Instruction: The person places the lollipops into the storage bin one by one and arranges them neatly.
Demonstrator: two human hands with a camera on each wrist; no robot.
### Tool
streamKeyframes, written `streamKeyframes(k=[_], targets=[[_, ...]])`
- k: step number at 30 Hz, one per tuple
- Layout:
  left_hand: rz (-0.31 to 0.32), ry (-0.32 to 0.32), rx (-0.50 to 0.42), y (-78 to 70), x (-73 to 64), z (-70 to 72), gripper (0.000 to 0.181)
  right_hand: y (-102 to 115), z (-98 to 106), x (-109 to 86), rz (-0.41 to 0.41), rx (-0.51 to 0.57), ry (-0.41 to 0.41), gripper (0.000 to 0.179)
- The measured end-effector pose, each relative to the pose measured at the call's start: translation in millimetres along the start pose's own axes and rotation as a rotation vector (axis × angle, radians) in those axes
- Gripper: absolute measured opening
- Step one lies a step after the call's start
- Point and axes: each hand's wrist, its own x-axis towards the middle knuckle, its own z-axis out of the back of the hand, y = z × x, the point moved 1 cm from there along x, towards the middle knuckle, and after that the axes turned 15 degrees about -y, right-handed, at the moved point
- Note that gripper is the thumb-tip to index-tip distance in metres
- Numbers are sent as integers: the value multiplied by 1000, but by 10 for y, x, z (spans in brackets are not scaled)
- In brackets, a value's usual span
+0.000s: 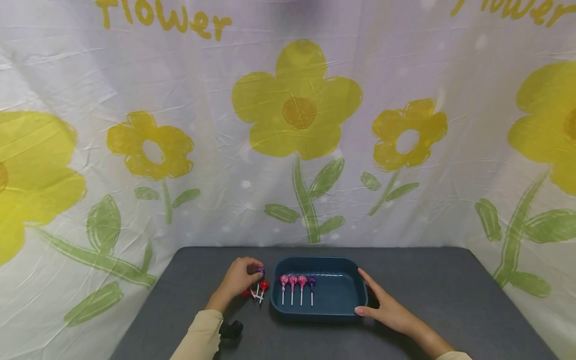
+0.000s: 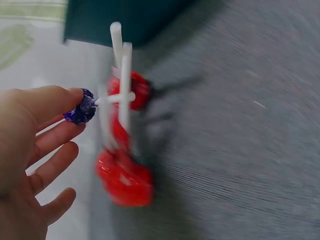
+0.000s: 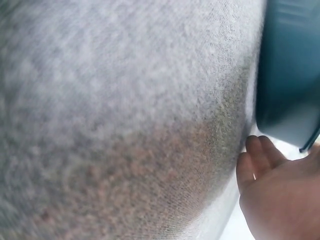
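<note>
My left hand (image 1: 237, 278) pinches a purple-wrapped lollipop (image 2: 82, 107) by its head between thumb and index finger; its white stick points away from the palm. The other fingers are spread. Just beneath are red lollipops (image 2: 125, 180) in a loose pile on the table, their white sticks crossing. A dark blue rectangular tray (image 1: 321, 316) stands to the right of the pile. Inside its left half, three pink lollipops (image 1: 293, 280) and a purple lollipop (image 1: 312, 281) lie in a row, sticks toward me. My right hand (image 1: 389, 309) touches the tray's right end, fingers fairly straight, thumb on the near corner.
The dark grey table (image 1: 427, 270) extends on both sides of the tray. Behind it hangs a white curtain (image 1: 216, 200) printed with yellow flowers. A small black object (image 1: 232, 329) shows beside the left sleeve.
</note>
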Motion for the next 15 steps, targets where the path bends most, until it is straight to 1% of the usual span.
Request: streamKeyframes(k=[5, 9, 13, 15], targets=[[-53, -45, -49, -146, 77, 136, 16, 10, -5, -2, -5, -2, -4, 92], [-76, -61, -96, -255, 125, 192, 23, 10, -4, -3, -2, -15, -14, 92], [-77, -48, -120, -367, 144, 191, 28, 10, -3, 1, -4, -13, -13, 92], [-75, -31, -133, -432, 146, 173, 25, 8, -6, 2, -9, -11, -12, 92]])
